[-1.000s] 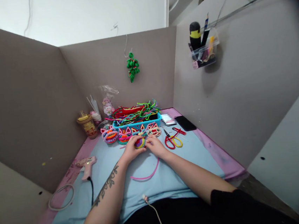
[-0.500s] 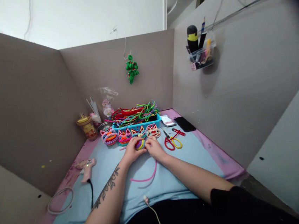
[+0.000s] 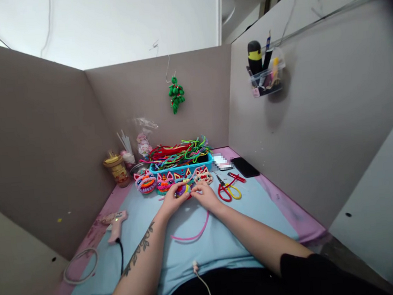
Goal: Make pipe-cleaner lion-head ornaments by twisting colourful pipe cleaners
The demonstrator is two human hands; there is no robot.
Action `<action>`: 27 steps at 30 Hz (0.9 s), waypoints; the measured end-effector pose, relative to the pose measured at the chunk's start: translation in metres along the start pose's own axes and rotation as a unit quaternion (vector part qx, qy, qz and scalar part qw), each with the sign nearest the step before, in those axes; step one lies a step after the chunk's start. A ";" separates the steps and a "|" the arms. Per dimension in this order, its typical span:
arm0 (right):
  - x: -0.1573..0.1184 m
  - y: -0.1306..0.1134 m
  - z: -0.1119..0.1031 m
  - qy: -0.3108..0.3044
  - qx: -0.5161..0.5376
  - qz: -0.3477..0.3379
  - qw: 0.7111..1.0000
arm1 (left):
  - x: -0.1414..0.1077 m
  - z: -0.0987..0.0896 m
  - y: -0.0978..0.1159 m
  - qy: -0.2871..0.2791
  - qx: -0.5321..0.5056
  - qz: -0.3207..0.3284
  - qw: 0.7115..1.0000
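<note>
Printing can be seen on the yellow-lidded cup [image 3: 117,171], but it is too small to be read; the pale card [image 3: 223,161] beside the dark phone [image 3: 246,167] is blurred out. The bench [image 3: 306,225] is bounded by grey partitions [image 3: 161,109] at the back and sides, and its pink margin is left showing around a blue cloth [image 3: 259,225]. Open room is offered on the cloth right of the forearms and below the scissors [image 3: 229,193]; at the back, space is taken up by the blue tray [image 3: 166,170] and four animal heads [image 3: 146,183]. The striped piece [image 3: 183,191] is held just in front of these, curved fingers and thumb of the left hand [image 3: 172,201] being wrapped around it. The right hand [image 3: 205,196] is kept narrow, fingertips drawn together at the piece's right edge; what is pinched there cannot be told. Compared with half a second ago, the grip is little altered, while the pink strand [image 3: 199,233] has been brought closer to its shadow on the cloth.
</note>
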State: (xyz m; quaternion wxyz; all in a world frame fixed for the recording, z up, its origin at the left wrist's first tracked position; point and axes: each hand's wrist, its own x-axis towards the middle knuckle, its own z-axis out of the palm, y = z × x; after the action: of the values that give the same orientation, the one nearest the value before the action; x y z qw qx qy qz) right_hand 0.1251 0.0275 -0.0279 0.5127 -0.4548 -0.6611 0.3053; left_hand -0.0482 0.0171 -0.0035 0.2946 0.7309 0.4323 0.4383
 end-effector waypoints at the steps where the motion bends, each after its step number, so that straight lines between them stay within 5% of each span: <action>1: 0.000 -0.001 -0.001 0.001 0.000 -0.002 1.000 | 0.000 0.000 0.000 -0.001 -0.005 -0.005 1.000; 12: -0.006 -0.006 0.010 0.071 0.017 -0.021 0.997 | -0.001 0.004 0.006 -0.008 -0.055 -0.004 0.998; 27: -0.002 0.000 0.012 0.066 -0.006 -0.018 0.998 | -0.001 0.008 0.001 0.009 0.093 0.098 0.991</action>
State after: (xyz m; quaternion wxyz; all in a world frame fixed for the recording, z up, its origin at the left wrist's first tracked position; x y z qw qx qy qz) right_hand 0.1141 0.0269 -0.0323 0.5582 -0.4649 -0.6357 0.2609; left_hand -0.0407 0.0154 -0.0071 0.1776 0.7898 0.4001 0.4296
